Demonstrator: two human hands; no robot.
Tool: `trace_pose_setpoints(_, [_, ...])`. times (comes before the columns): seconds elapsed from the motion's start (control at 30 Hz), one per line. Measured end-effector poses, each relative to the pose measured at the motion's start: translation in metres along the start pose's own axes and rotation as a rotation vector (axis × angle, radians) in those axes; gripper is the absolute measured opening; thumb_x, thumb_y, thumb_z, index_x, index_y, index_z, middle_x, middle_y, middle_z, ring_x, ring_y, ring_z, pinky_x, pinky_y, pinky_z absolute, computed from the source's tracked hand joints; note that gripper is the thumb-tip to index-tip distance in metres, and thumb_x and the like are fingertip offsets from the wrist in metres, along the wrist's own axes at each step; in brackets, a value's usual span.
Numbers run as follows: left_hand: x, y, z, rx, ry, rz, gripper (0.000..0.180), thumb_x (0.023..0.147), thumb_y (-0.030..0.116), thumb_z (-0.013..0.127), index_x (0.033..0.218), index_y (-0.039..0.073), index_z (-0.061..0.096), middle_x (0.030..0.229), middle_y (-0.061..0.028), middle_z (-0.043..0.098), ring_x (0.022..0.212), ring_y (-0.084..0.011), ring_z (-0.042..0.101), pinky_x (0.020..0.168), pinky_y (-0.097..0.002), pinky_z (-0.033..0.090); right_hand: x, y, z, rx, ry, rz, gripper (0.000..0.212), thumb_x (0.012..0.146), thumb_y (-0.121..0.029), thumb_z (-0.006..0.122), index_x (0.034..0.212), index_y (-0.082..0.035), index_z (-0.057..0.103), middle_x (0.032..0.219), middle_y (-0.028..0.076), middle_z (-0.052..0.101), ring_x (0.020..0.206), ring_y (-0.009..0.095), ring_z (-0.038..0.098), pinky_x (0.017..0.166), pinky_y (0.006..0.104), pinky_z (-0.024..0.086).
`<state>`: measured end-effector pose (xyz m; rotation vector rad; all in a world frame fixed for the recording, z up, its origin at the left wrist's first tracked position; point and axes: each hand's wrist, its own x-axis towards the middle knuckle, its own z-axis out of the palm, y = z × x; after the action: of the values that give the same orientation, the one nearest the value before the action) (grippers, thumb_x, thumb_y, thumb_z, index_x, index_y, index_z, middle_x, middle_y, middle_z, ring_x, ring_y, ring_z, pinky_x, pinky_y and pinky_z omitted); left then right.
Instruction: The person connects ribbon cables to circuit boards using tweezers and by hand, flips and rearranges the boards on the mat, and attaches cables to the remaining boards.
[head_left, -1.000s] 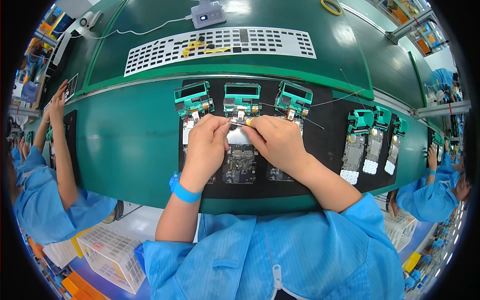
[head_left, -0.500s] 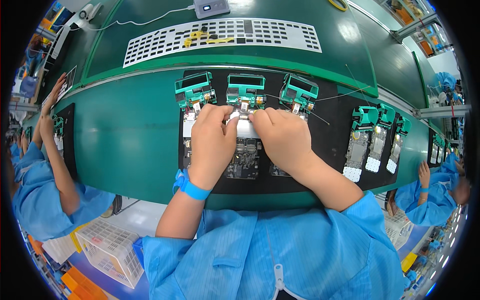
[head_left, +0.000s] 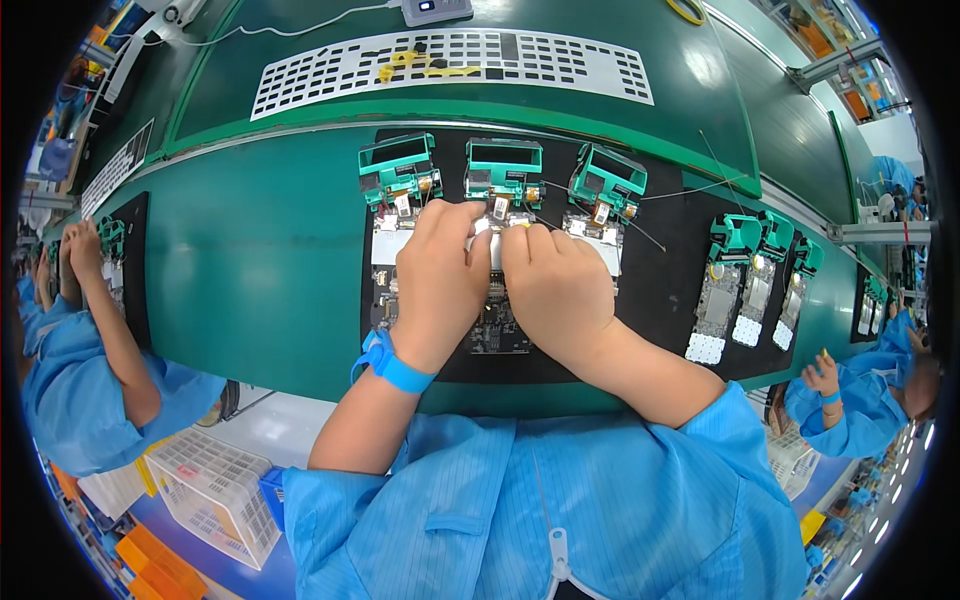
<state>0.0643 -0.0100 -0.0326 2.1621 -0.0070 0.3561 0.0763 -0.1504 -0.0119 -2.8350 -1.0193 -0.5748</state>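
Left hand (head_left: 440, 280) and right hand (head_left: 560, 285) sat side by side, fingertips pinched on the middle circuit board (head_left: 497, 325) at the black mat's (head_left: 660, 290) centre. I judged too much thumb pressure could crack the small connector or skew it. Twin boards w/ green fixtures (head_left: 398, 165) crowded 11 and 1 o'clock; thin wires (head_left: 640, 232) at 2 could snag. Co-worker's arm (head_left: 110, 330) at 9, well apart.

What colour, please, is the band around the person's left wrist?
Bright blue: the wrist band sits just below the left hand, seen clearly in the head view.
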Motion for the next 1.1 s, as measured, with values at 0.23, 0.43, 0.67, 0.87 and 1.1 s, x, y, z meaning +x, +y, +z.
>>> trace_pose_setpoints(0.23, [-0.001,-0.002,0.000,0.107,-0.005,0.181,0.016,0.086,0.003,0.061,0.102,-0.001,0.063,0.090,-0.0143,0.056,0.071,-0.0365,0.061,0.060,-0.0435,0.051,-0.003,0.004,0.007,-0.028,0.005,-0.053,0.013,0.072,-0.009,0.061,0.079,-0.008,0.051,0.067,0.002,0.049,0.060,0.016,0.057,0.053,0.0284,0.046])
trace_pose_setpoints(0.43, [-0.005,0.012,-0.017,0.044,0.096,0.154,0.018,0.081,0.002,0.071,0.098,-0.001,0.066,0.086,-0.0125,0.061,0.069,-0.0267,0.063,0.060,-0.0333,0.052,0.002,0.026,0.001,0.261,-0.075,0.047,0.010,0.083,-0.013,0.065,0.080,-0.007,0.057,0.070,0.007,0.059,0.063,0.026,0.063,0.053,0.0371,0.049])
trace_pose_setpoints(0.67, [0.000,-0.004,-0.064,0.055,0.248,-0.269,0.018,0.081,0.014,0.076,0.083,-0.002,0.068,0.069,-0.0108,0.064,0.057,-0.0180,0.060,0.055,-0.0309,0.048,0.033,0.016,-0.026,0.559,0.021,0.063,0.011,0.087,-0.014,0.069,0.086,-0.006,0.063,0.073,0.008,0.065,0.062,0.027,0.064,0.052,0.0359,0.049])
trace_pose_setpoints(0.87, [-0.002,-0.028,-0.058,-0.131,0.138,-0.369,0.016,0.084,0.012,0.073,0.088,-0.003,0.069,0.073,-0.0094,0.067,0.056,-0.0130,0.059,0.055,-0.0273,0.048,0.054,-0.004,0.001,0.554,-0.080,0.037,0.018,0.091,-0.021,0.065,0.081,-0.006,0.061,0.070,0.010,0.063,0.063,0.031,0.063,0.054,0.0405,0.049])
trace_pose_setpoints(1.1, [-0.001,-0.018,-0.052,-0.064,0.216,-0.230,0.012,0.084,0.008,0.072,0.090,-0.003,0.068,0.075,-0.0093,0.065,0.057,-0.0126,0.059,0.054,-0.0265,0.048,0.059,-0.004,0.013,0.567,-0.082,0.047,0.019,0.091,-0.022,0.064,0.082,-0.006,0.061,0.071,0.011,0.064,0.064,0.031,0.064,0.053,0.0411,0.049])
